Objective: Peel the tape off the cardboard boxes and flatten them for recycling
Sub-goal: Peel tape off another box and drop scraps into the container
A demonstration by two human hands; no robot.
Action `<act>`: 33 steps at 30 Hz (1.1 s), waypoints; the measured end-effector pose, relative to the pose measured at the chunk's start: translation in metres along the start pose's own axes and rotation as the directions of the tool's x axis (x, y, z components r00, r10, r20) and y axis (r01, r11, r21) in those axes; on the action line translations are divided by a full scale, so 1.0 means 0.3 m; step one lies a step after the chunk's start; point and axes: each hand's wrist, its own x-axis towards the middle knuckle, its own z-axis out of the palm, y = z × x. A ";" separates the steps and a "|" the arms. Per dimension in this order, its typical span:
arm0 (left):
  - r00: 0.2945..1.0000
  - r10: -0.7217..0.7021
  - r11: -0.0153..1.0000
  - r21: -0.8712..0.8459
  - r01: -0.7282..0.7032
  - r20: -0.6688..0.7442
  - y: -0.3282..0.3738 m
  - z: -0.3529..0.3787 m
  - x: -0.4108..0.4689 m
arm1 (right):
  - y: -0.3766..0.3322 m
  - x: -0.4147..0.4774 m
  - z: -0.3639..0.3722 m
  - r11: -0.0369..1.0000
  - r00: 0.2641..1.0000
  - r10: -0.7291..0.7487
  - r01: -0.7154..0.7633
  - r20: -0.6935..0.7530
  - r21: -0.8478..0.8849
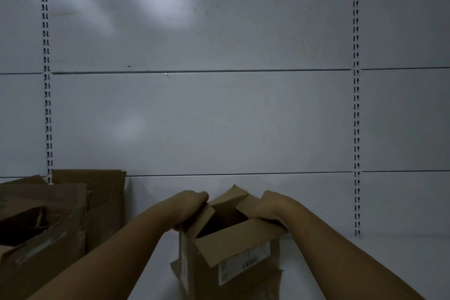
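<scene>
Open box [233,258] upright at the middle of the shelf [365,263].
Flattened boxes [48,214] lie at the left. Your left hand [192,204] and right hand [270,207] are equally near the box, fingers curled over its opposite top flaps.

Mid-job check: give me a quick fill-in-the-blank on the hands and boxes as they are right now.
1. The cardboard box between the hands is ____ at the top.
2. The left hand and the right hand each grip a top ____ of that box.
3. The barcode label on the box is ____ in colour.
4. The pile of other cardboard boxes lies on the person's ____ side.

Missing words: open; flap; white; left.
</scene>
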 end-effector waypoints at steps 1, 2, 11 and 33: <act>1.000 -0.009 0.988 -0.155 0.010 0.009 -0.010 -0.016 -0.023 | 0.000 0.000 -0.003 1.000 1.000 -0.001 0.001 -0.004 -0.006; 1.000 -0.008 0.956 -0.293 0.011 0.012 -0.028 -0.031 -0.042 | -0.002 -0.002 -0.005 1.000 1.000 -0.004 0.004 -0.010 -0.011; 0.993 0.099 0.530 -0.842 -0.101 -0.058 -0.240 -0.023 -0.115 | 0.009 -0.029 0.004 0.997 0.989 -0.083 0.082 -0.126 -0.016; 0.854 0.405 0.914 -0.108 -0.392 0.328 -0.118 -0.044 -0.303 | 0.112 -0.121 -0.211 0.700 0.955 0.211 0.000 -0.207 0.714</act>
